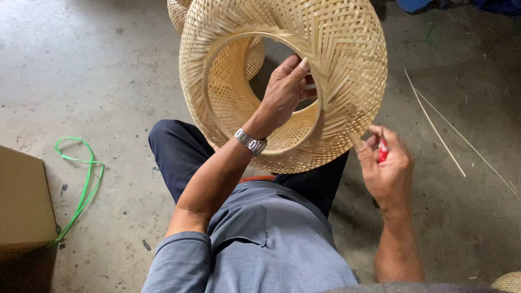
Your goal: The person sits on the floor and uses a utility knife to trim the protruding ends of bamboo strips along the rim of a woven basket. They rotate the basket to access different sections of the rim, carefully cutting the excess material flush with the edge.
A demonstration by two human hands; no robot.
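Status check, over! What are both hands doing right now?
Left hand grips woven bamboo basket rim. Right hand holds small red tool at its edge. Nothing in the way.

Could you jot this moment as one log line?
left hand: grips basket rim | right hand: holds red tool at basket's side

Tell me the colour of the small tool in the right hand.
Red, partly hidden by the right hand; the tool shows in the head view.

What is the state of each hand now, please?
Left hand: closed on the inner rim of the woven bamboo basket.
Right hand: closed around a small red tool, beside the basket's outer edge.
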